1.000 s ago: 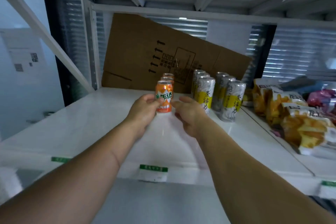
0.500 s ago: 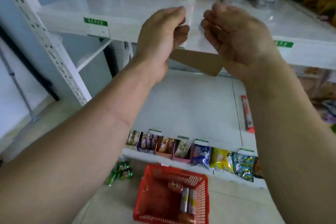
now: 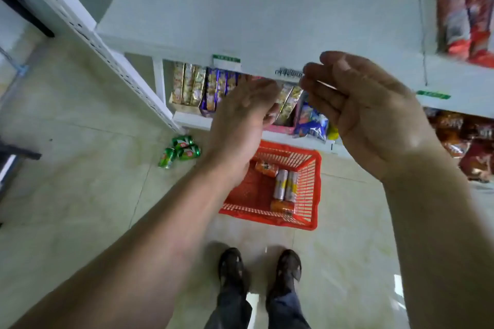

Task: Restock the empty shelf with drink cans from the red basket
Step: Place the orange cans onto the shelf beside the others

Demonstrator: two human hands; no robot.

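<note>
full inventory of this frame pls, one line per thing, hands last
red basket: 1, red, on the floor below the hands
orange cans: 2, orange, lying in the basket
silver cans: 2, silver and yellow, lying side by side in the basket
green cans: about 3, green, on the floor left of the basket
shelf: 1, white, upper frame
snack boxes: several, mixed colours, lowest shelf
red packets: 2, red, shelf top right
shoes: 2, dark, bottom
left hand: empty
right hand: empty

Bright even indoor light, glare patches on glossy floor tiles, motion blur throughout, wide-angle bending at edges
</note>
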